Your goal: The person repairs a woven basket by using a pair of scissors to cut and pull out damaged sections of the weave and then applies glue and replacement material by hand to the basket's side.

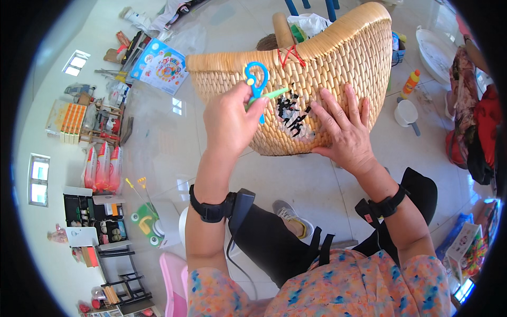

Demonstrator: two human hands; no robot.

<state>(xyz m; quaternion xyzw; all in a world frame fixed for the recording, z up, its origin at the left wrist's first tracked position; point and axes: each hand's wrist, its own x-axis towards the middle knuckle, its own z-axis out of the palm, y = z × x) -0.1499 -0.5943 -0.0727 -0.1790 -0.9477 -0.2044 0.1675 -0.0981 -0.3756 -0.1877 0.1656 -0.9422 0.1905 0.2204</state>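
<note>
A tan woven basket (338,58) with a thick wrapped rim and red cord laced near the top fills the upper middle. On its side is a rough patch of black and clear shreds (290,116). My left hand (232,119) grips blue-and-green scissors (257,76), their green tip lying over the weave just above the patch. My right hand (343,127) rests on the basket to the right of the patch, fingers spread, its thumb at the lower edge. My legs in black are below the basket.
At left, a colourful box (161,66), stacked goods, red-and-white bags (103,166) and a pink plastic tub (171,277). At right, a yellow bottle (411,84), white dipper (405,112), white basin (433,53) and piled fabrics (470,121). Blue stool legs stand behind the basket.
</note>
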